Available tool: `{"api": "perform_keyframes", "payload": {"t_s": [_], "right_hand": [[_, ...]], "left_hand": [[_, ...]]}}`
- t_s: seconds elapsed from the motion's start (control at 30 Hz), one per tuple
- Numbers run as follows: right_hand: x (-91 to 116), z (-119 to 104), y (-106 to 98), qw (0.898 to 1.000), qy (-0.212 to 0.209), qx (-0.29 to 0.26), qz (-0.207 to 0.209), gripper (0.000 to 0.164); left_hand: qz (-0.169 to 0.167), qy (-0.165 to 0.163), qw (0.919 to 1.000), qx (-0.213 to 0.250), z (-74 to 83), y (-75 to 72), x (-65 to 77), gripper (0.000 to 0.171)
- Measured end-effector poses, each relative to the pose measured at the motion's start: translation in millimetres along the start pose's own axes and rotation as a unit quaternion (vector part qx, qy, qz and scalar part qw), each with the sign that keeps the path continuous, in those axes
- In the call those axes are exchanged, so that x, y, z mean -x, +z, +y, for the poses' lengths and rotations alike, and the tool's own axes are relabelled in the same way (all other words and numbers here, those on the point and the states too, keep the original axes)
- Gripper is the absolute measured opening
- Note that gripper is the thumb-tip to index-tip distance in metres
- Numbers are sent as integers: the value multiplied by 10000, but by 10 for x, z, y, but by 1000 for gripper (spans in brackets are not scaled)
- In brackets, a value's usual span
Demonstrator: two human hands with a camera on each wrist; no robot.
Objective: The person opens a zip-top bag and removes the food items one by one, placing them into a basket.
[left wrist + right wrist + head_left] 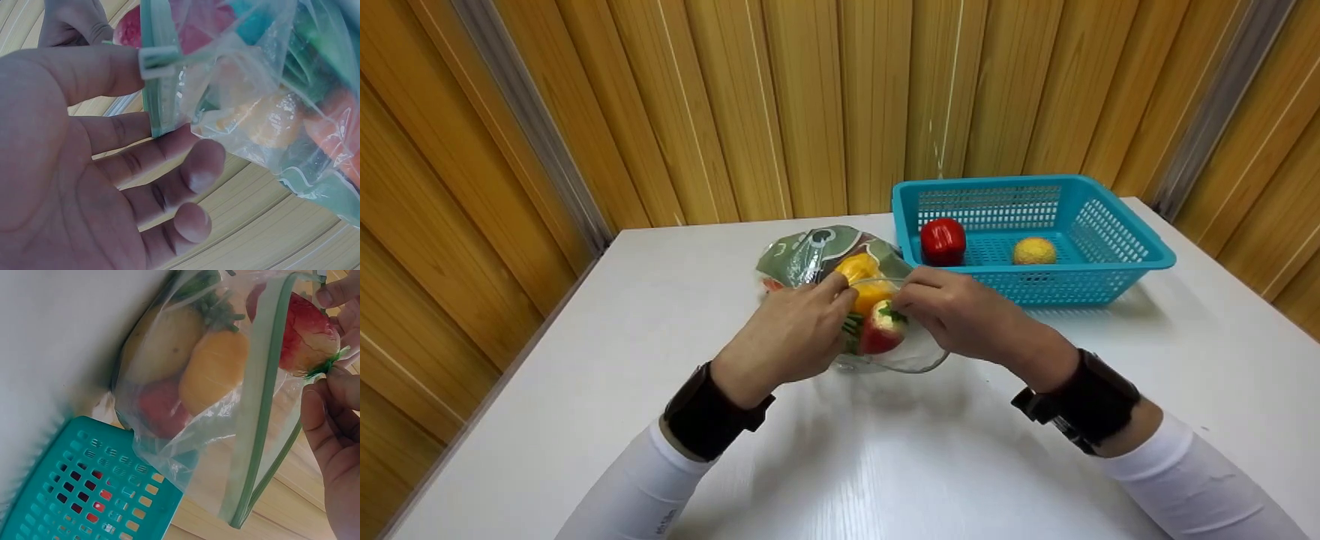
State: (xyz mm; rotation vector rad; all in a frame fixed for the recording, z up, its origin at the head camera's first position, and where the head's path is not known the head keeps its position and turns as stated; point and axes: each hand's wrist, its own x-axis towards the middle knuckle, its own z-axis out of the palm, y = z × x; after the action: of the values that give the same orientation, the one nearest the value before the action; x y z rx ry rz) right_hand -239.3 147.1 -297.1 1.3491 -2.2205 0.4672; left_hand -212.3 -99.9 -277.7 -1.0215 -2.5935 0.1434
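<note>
Across the middle and lower frame of the head view, a white bench; behind and to both sides, a wood-look panelled wall with grey metal strips at the corners. At center, on the bench, a clear zip bag with a green printed pattern, mouth toward the person. Inside it, a yellow bell pepper; in the right wrist view, also a tan potato-like piece, green stalks and a red piece.

At the left of the mouth, the left hand, with thumb and forefinger clamped on the bag's rim at a white slider, other fingers apart. At the right of the mouth, the right hand, with thumb and fingers together on the green top of a red-and-cream fruit or vegetable. In the mouth between the zip strips, that same piece.

Just beside the bag, upper right, a turquoise basket with a red bell pepper at its left and a yellow round fruit near center. To the bag's left and below, broad stretches of bench; close behind the bag, the bench's far edge.
</note>
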Motion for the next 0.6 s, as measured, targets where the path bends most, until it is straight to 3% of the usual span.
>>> {"api": "perform_keyframes", "payload": {"t_s": [0.23, 0.47, 0.6], "right_hand": [[0, 40, -69, 9979, -241, 174, 580, 20], [5, 58, -147, 9942, -197, 221, 1029, 19], [5, 61, -178, 9877, -250, 177, 1534, 18]], "left_hand": [[-156, -76, 9998, 41, 7, -10, -8, 36], [-147, -63, 9999, 57, 7, -10, -5, 33], [-159, -62, 9998, 49, 7, -12, -6, 34]]}}
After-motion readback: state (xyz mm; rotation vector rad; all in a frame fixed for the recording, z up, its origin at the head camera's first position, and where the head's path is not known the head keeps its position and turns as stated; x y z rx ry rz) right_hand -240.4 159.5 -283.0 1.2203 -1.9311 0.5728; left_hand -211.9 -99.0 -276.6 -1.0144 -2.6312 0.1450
